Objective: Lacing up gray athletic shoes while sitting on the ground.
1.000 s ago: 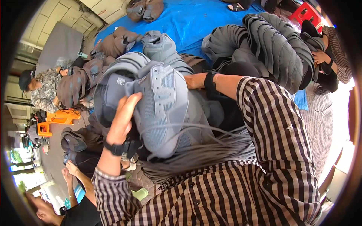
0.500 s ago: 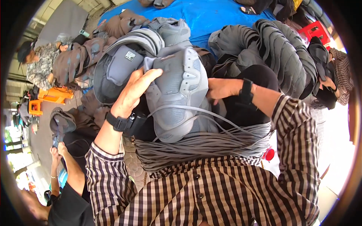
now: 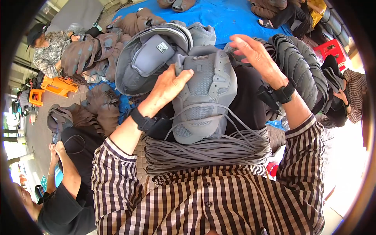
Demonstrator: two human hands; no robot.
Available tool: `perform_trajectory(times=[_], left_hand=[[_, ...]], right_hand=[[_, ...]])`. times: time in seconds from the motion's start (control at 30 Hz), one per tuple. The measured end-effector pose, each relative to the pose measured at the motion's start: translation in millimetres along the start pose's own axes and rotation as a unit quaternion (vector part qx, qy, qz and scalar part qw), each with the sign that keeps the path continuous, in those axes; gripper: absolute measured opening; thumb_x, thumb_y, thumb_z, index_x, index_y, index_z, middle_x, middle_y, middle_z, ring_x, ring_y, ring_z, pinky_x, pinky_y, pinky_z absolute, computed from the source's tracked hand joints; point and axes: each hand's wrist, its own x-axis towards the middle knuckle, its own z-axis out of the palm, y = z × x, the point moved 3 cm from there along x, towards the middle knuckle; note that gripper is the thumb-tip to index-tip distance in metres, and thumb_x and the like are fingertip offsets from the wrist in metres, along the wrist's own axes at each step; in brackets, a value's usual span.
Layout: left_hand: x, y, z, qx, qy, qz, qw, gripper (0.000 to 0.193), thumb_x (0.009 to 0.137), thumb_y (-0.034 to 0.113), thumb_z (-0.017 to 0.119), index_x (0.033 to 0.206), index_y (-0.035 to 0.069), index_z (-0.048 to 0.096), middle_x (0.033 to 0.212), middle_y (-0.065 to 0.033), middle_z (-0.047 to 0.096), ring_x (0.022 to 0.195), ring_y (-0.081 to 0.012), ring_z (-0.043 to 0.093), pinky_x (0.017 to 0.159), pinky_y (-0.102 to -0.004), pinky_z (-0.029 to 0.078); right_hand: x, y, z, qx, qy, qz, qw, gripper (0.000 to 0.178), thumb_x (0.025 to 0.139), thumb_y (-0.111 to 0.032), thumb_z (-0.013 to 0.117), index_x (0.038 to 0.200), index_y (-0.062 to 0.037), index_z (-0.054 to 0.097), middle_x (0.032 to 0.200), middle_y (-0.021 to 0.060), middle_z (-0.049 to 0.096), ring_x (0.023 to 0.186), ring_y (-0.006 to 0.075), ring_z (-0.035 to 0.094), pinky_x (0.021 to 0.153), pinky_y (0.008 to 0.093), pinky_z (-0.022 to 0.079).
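A grey shoe upper [image 3: 204,92] lies on my lap, its toe toward me. My left hand [image 3: 169,87] is closed on its left edge, thumb on top. Beyond the shoe's right side, my right hand [image 3: 256,58] is raised with its fingers stretched out and nothing in them. One loose grey shoelace [image 3: 203,116] runs across the toe. Under the toe, a thick bundle of grey shoelaces [image 3: 207,154] lies across my lap. To the left of the upper is another shoe upper with a padded grey tongue [image 3: 152,53].
Stacks of grey shoe uppers [image 3: 295,66] stand at the right, by a blue sheet [image 3: 223,17]. Brown uppers [image 3: 88,53] are piled at the left near orange stools [image 3: 58,84]. A person in black [image 3: 66,207] works at the lower left. A red stool [image 3: 331,51] stands at the far right.
My right hand has left the shoe's right side and risen farther away, its fingers now spread. In the picture, the shoe upper and my left hand sit a little more to the right.
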Motion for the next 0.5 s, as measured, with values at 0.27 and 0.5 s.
perform_trajectory(times=[0.27,0.5], left_hand=[[9,9,-16,-0.290,-0.129,-0.193,0.928,0.059,0.087,0.047,0.058,0.125,0.001,0.053,0.117,-0.0127,0.059,0.110,-0.0207,0.055,0.098,-0.0365,0.040],[37,-14,-29,-0.295,-0.112,-0.035,0.948,0.046,0.093,0.037,0.053,0.124,0.004,0.055,0.120,-0.0083,0.058,0.112,-0.0203,0.053,0.095,-0.0341,0.040]], right_hand=[[14,29,43,0.105,-0.105,0.049,0.988,0.057,0.087,-0.030,0.062,0.133,-0.0025,0.044,0.114,0.0106,0.058,0.105,0.0147,0.053,0.097,0.0312,0.039],[13,14,51,-0.022,-0.168,-0.026,0.985,0.053,0.086,-0.023,0.059,0.133,-0.0013,0.044,0.115,0.0085,0.058,0.108,0.0153,0.050,0.100,0.0305,0.035]])
